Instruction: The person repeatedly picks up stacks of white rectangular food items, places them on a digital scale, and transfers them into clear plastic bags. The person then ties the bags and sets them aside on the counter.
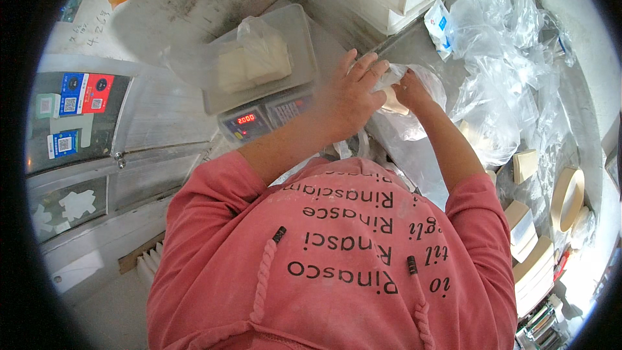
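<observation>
My right hand [413,90] is shut on the rim of a clear plastic bag [432,82], with pale, flat sheets [394,102] partly showing at its mouth. Beside it my left hand [357,95] lies against the bag's other edge, fingers spread; whether it pinches the plastic cannot be told. To the left, a digital scale [245,124] with a lit red display carries a translucent plastic tray [307,43]. In that tray rest pale, cream-coloured blocks [262,61], partly covered by a thin plastic bag [255,29].
White plastic crates [388,5] stand at the back. Crumpled clear bags [495,82] spread over the right side, near a small white and blue packet [440,29]. Stacked pale pieces [525,166] and an oval ring-shaped object [567,199] lie at the far right.
</observation>
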